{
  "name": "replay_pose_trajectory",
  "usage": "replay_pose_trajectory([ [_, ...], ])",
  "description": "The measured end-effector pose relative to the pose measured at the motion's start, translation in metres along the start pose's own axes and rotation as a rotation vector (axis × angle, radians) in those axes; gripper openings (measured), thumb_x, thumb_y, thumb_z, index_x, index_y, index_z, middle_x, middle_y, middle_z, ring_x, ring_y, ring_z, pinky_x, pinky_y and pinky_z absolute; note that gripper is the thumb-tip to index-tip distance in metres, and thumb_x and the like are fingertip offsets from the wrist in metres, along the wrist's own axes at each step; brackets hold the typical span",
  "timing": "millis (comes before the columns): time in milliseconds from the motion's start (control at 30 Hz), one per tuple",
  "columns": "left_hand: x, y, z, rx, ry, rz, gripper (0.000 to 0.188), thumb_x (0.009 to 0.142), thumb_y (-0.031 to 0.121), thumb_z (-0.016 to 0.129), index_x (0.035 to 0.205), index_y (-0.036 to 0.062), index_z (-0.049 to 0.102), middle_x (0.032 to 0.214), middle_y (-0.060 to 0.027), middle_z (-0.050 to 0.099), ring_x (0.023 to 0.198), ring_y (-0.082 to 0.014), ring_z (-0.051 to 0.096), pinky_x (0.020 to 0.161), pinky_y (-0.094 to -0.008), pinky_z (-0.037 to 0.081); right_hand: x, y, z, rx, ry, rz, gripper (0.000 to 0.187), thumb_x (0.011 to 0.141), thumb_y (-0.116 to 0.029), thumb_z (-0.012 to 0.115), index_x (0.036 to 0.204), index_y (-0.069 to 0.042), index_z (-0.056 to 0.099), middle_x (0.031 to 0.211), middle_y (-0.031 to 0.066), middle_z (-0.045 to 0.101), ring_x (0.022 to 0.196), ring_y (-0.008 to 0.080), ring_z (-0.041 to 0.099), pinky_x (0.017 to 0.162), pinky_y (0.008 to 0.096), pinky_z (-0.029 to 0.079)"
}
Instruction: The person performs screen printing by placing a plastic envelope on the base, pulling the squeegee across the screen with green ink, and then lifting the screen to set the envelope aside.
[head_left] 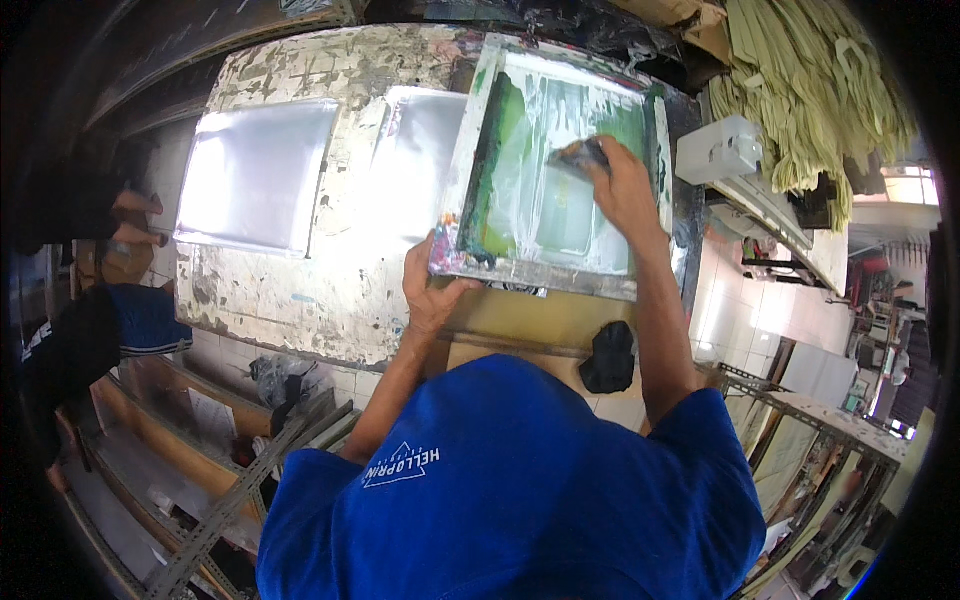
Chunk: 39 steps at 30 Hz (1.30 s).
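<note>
In front of me a screen-printing frame point(560, 273) lies on the worn, paint-spotted table point(270, 285), partly over a shiny sheet point(420, 150). Its green-tinted mesh point(515, 200) is streaked with whitish wet smears, and a paler rectangular patch shows near the middle. My left hand point(430, 288) grips the near left corner of the frame, thumb along the near edge. Over the right part of the mesh, my right hand point(630, 195) is closed on a dark pad or rag point(576, 155) pressed to the surface. The fingers partly hide it, so I cannot tell its exact kind.
Another shiny sheet point(262, 175) lies on the table's left. A black cloth point(607, 357) sits close to me on the right. Beyond the frame's right side stand a whitish plastic container point(718, 150) and hanging pale-yellow strips point(800, 80). Another person point(75, 335) is at the far left.
</note>
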<state>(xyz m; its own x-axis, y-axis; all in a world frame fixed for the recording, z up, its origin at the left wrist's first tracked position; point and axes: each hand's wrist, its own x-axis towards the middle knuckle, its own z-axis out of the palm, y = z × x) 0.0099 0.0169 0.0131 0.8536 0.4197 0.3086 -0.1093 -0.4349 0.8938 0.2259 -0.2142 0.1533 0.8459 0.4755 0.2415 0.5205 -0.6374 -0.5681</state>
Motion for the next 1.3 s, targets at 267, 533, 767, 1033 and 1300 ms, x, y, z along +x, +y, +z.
replay_pose_trajectory([
  [267, -0.010, -0.014, 0.004, 0.213, 0.039, 0.081, 0.098, 0.055, 0.050, 0.091, 0.132, -0.0011, 0.059, 0.123, -0.0189, 0.057, 0.107, -0.0340, 0.053, 0.093, -0.0446, 0.041, 0.155, 0.090, 0.065, -0.064, 0.098, -0.105, 0.030, 0.088, -0.013, 0.067, 0.117, -0.005, 0.064, 0.113, 0.0248, 0.068, 0.106, 0.0435, 0.063, 0.090, 0.0490, 0.049],
  [533, -0.013, -0.018, 0.004, 0.224, 0.048, 0.106, 0.097, 0.058, 0.052, 0.089, 0.132, -0.0012, 0.059, 0.124, -0.0207, 0.056, 0.109, -0.0362, 0.053, 0.094, -0.0456, 0.042, 0.171, 0.118, 0.091, -0.127, 0.013, -0.206, 0.033, 0.087, -0.015, 0.069, 0.119, -0.006, 0.067, 0.117, 0.0190, 0.069, 0.108, 0.0403, 0.063, 0.094, 0.0467, 0.050],
  [767, -0.014, -0.022, 0.003, 0.266, 0.030, 0.082, 0.100, 0.056, 0.054, 0.090, 0.134, -0.0013, 0.058, 0.127, -0.0206, 0.054, 0.115, -0.0369, 0.052, 0.100, -0.0461, 0.042, -0.012, 0.039, 0.064, -0.013, -0.041, -0.225, 0.026, 0.085, -0.007, 0.061, 0.109, -0.009, 0.070, 0.104, 0.0117, 0.072, 0.091, 0.0348, 0.064, 0.081, 0.0470, 0.047],
  [1033, -0.012, -0.024, 0.005, 0.241, 0.045, 0.097, 0.094, 0.056, 0.047, 0.092, 0.132, 0.0020, 0.061, 0.129, -0.0182, 0.054, 0.114, -0.0355, 0.051, 0.097, -0.0456, 0.042, -0.101, -0.040, 0.023, 0.084, -0.117, 0.008, 0.046, 0.084, 0.002, 0.062, 0.129, -0.006, 0.065, 0.103, 0.0177, 0.067, 0.098, 0.0350, 0.061, 0.084, 0.0448, 0.048],
  [1300, -0.006, -0.013, 0.001, 0.287, -0.005, 0.068, 0.089, 0.054, 0.047, 0.093, 0.123, -0.0017, 0.066, 0.136, -0.0168, 0.054, 0.117, -0.0344, 0.050, 0.098, -0.0448, 0.043, -0.095, -0.029, 0.047, -0.215, -0.312, 0.047, 0.069, 0.080, -0.014, 0.076, 0.145, -0.018, 0.053, 0.107, 0.0155, 0.062, 0.100, 0.0305, 0.058, 0.090, 0.0457, 0.040],
])
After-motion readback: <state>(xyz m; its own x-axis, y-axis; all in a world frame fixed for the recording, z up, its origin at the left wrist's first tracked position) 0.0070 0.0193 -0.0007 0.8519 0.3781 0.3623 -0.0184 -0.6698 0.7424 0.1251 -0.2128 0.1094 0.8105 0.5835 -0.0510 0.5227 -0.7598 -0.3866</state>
